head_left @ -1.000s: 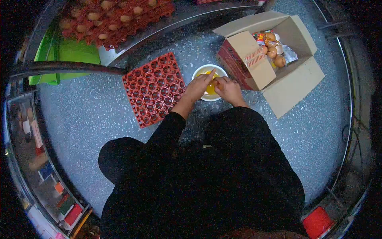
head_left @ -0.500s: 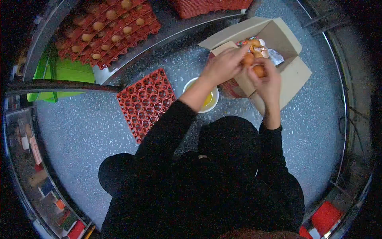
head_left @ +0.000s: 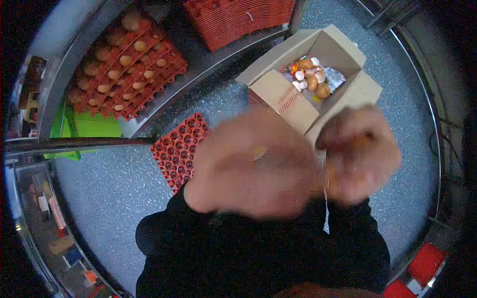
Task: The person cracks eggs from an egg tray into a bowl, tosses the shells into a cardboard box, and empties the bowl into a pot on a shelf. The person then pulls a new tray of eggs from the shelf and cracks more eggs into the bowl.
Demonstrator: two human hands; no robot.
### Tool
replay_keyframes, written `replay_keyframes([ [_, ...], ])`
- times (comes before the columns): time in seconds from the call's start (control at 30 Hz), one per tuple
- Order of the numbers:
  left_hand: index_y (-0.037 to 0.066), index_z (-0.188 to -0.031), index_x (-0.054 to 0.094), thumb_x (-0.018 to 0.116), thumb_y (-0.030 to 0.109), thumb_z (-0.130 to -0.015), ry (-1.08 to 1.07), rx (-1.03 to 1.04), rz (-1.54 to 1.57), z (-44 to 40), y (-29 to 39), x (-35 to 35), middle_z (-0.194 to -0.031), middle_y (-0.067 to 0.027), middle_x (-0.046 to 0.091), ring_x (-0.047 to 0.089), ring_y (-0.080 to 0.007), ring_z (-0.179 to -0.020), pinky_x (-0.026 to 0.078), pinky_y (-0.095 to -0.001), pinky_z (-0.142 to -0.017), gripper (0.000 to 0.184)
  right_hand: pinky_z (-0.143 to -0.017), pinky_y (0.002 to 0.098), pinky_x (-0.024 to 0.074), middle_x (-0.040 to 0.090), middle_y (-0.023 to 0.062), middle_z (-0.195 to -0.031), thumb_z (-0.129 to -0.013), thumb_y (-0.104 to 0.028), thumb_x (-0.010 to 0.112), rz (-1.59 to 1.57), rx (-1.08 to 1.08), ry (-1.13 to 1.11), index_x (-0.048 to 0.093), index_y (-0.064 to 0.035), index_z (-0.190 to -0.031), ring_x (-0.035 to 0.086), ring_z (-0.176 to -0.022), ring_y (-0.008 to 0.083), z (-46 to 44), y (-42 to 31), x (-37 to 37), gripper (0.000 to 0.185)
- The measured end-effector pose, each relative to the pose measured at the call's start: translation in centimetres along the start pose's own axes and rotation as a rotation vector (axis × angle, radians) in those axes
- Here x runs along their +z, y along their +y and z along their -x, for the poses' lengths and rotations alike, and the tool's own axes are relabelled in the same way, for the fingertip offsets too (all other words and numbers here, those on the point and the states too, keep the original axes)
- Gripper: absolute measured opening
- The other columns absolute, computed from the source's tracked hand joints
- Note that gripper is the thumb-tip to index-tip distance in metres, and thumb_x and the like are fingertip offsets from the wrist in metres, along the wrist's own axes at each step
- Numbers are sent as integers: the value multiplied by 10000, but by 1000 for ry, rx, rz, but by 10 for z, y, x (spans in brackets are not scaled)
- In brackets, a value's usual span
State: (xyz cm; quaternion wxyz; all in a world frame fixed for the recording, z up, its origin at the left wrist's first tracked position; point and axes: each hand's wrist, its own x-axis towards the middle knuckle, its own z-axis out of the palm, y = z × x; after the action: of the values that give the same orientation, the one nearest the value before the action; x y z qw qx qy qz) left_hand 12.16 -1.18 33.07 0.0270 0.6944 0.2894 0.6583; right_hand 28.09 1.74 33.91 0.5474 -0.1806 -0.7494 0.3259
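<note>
Eggshells (head_left: 312, 82) lie in the cardboard box (head_left: 287, 99); before its near corner, left hand (head_left: 261, 171) and right hand (head_left: 366, 156) blur; whether clenched or grasping, I cannot tell.

Plain matt cardboard on that box (head_left: 289, 102), folks, smooth eggshells (head_left: 323, 91), a crinkled, shiny wrapper (head_left: 336, 79)! Moulded plastic for the egg tray (head_left: 182, 144), dull cloth on the sleeve (head_left: 354, 227), pale metal along the shelf edge (head_left: 149, 116), smooth-looking floor (head_left: 99, 198).
</note>
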Motion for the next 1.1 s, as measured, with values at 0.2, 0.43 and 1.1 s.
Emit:
replay_keyframes([
  [0.2,84,-735,535,553,185,-678,61,-22,132,-2,44,-11,-725,-61,534,523,-209,-638,427,-287,-564,117,-421,206,401,548,71,-730,-708,-158,605,-392,-233,-245,632,-136,-663,520,-556,156,-21,-18,19,57],
  [0.43,43,-759,565,567,132,-676,-43,-135,-24,15,-24,-39,-734,-67,542,531,-191,-668,437,-262,-564,121,-529,223,415,568,79,-767,-688,-262,653,-142,-67,-301,616,-52,-740,523,-616,154,-16,34,32,220],
  [1.1,44,-1058,519,566,297,-703,-791,-1477,-207,299,-155,-64,-1005,-181,551,543,-263,-925,429,-345,-786,439,-745,389,398,501,187,-914,-734,-245,596,399,138,-93,422,-14,-1065,484,-853,333,29,283,228,440],
])
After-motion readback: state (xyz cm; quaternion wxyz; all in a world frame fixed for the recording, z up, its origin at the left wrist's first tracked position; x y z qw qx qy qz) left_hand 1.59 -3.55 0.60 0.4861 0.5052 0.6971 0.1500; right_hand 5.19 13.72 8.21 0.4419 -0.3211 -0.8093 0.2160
